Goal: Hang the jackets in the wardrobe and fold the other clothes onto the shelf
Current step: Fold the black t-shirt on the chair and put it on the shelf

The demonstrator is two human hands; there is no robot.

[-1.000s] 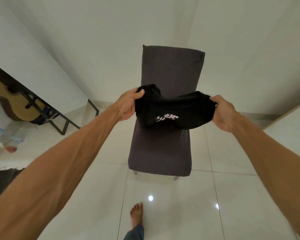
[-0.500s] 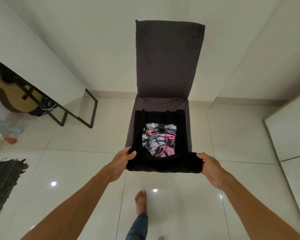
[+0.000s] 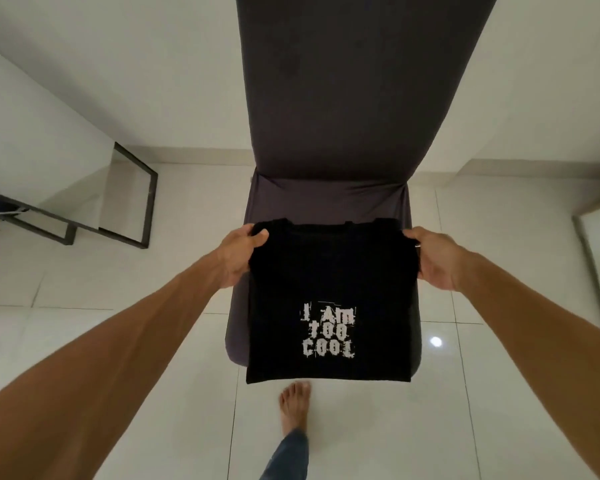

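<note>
A black T-shirt (image 3: 329,271) with white lettering lies folded flat on the seat of a dark grey covered chair (image 3: 354,98). Its near edge hangs slightly over the seat's front. My left hand (image 3: 238,256) grips the shirt's far left corner. My right hand (image 3: 433,258) grips the far right corner. Both arms reach forward over the chair. No jacket, wardrobe or shelf is visible.
The floor is glossy white tile, and my bare foot (image 3: 293,407) stands just in front of the chair. A black metal frame (image 3: 132,202) leans against the left wall. A pale panel edge (image 3: 593,271) stands at the right.
The shirt went from being held up in the air to lying on the seat. The far part was folded toward me, hiding the pink print and showing the white lettering. My view moved closer.
</note>
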